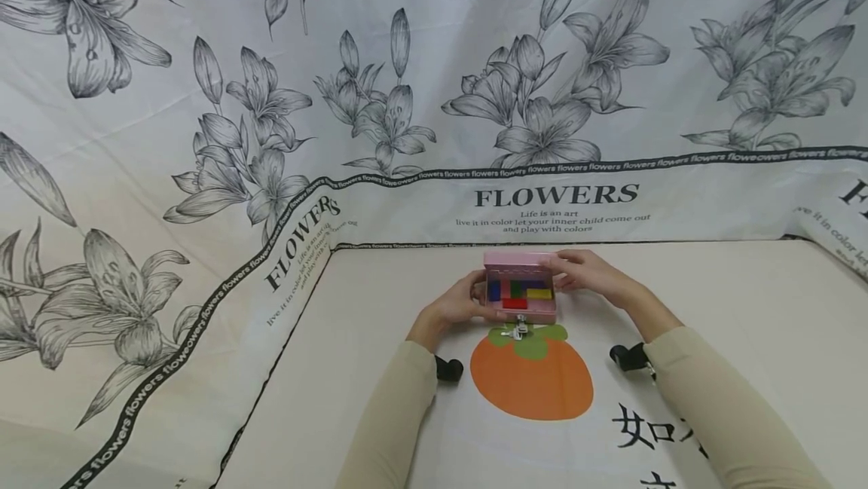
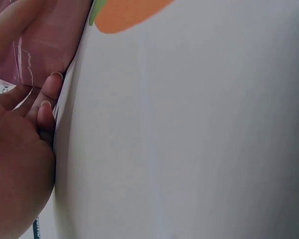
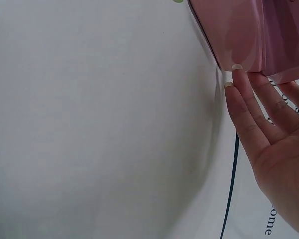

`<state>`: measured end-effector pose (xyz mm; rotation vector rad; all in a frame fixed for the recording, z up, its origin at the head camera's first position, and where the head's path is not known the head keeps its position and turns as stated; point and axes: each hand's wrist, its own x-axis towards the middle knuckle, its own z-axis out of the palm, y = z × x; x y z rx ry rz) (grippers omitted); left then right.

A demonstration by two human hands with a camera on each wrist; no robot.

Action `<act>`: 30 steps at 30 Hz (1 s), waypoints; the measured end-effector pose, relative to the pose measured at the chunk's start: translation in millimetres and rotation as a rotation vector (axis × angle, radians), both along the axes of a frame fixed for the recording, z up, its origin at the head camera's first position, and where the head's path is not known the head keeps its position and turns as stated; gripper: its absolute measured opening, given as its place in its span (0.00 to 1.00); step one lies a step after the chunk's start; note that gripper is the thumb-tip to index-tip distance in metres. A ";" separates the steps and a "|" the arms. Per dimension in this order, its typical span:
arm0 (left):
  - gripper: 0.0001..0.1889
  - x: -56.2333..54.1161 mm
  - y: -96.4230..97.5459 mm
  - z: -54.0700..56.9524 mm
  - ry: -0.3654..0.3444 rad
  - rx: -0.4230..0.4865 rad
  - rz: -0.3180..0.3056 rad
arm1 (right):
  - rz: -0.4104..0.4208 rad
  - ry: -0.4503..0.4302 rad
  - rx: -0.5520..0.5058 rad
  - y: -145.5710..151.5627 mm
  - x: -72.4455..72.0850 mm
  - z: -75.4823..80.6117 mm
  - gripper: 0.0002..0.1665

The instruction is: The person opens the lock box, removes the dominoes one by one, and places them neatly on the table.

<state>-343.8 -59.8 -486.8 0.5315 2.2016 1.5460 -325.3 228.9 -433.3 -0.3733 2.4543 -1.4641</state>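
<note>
A small pink metal box [image 1: 542,317] stands on the white table with its hinged lid [image 1: 515,257] raised at the back. Inside lie several coloured blocks, among them a red block [image 1: 514,304] and a yellow block [image 1: 539,294]. A silver lock with keys [image 1: 520,329] hangs at the front. My left hand [image 1: 461,299] grips the box's left side, thumb along the front, fingers bent against the side wall. At the right, my right hand [image 1: 586,272] holds the lid's edge; in the right wrist view its lower fingers [image 3: 244,107] extend against the box's rear corner.
Below the box, a printed orange fruit [image 1: 532,380] and black characters [image 1: 640,429] mark the white tabletop [image 1: 380,301]. A flower-printed curtain [image 1: 556,203] rises right behind the box and along the left side. Dark wrist straps [image 1: 447,369] show near both sleeves.
</note>
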 end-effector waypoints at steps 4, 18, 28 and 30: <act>0.53 0.0 0.6 0.0 -0.005 -0.016 0.000 | -0.037 0.017 0.012 -2.7 -1.8 -0.5 0.45; 0.53 -1.0 -1.3 2.8 -0.018 -0.017 0.005 | -0.085 0.073 0.113 -9.6 -11.1 -0.4 0.48; 0.52 -2.8 -3.2 0.0 -0.002 -0.029 0.006 | -0.098 0.062 0.064 -7.0 -12.6 -4.1 0.51; 0.52 -2.8 -3.3 -0.7 0.001 -0.035 0.004 | -0.103 0.053 0.062 -6.7 -13.4 -5.2 0.52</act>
